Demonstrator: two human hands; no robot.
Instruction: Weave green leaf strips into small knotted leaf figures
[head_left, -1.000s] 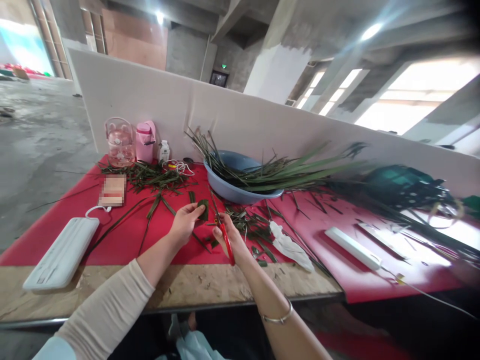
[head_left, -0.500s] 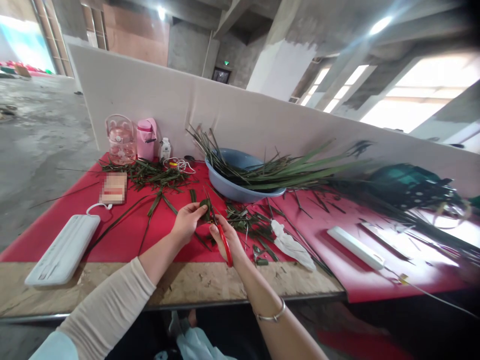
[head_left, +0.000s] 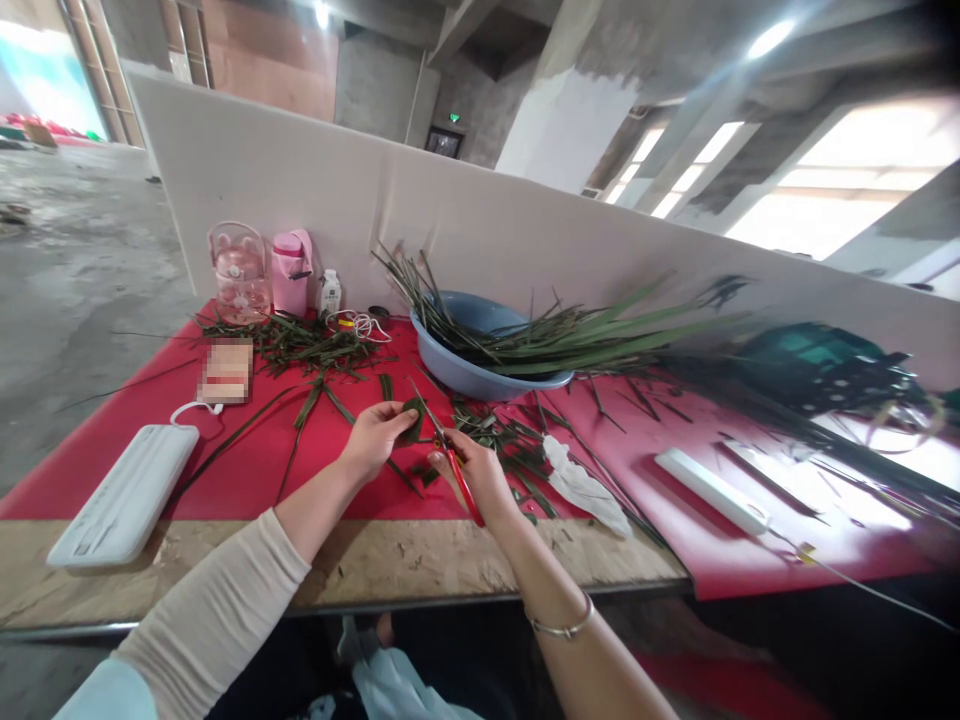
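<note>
Between its thumb and fingers my left hand pinches a small piece of folded green leaf. My right hand is closed around the red handles of a pair of scissors. Their blades point up and left, just right of the leaf piece; a small gap seems to lie between them. Cut leaf scraps lie on the red cloth beyond my right hand. Long green leaf strips rest in a blue basin farther back.
A white power bank lies at the left, cabled to a blurred-out object. A pink jug, a pink bottle and a small white bottle stand behind a leaf pile. Crumpled tissue and a white bar lie right.
My right hand and the scissors have moved a little right, away from the leaf piece. My left hand still holds the leaf, with more of it showing.
</note>
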